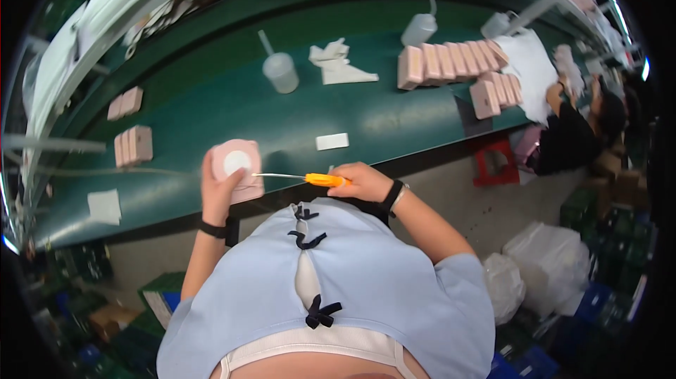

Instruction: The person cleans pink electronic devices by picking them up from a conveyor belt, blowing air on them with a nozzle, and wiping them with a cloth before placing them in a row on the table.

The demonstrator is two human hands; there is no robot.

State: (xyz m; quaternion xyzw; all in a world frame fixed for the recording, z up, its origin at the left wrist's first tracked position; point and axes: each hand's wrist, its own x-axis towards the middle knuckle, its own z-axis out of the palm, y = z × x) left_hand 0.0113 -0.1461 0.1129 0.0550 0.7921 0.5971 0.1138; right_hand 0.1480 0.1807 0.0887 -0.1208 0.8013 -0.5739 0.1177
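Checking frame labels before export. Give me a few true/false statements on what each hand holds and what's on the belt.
1. The left hand holds a pink square case. True.
2. The right hand holds scissors. False: it grips an orange-handled tool, its thin metal tip at the case.
3. Pink cases stand in a row on the green belt. True.
4. The belt carries only cases. False: a white squeeze bottle and a crumpled white cloth are there too.
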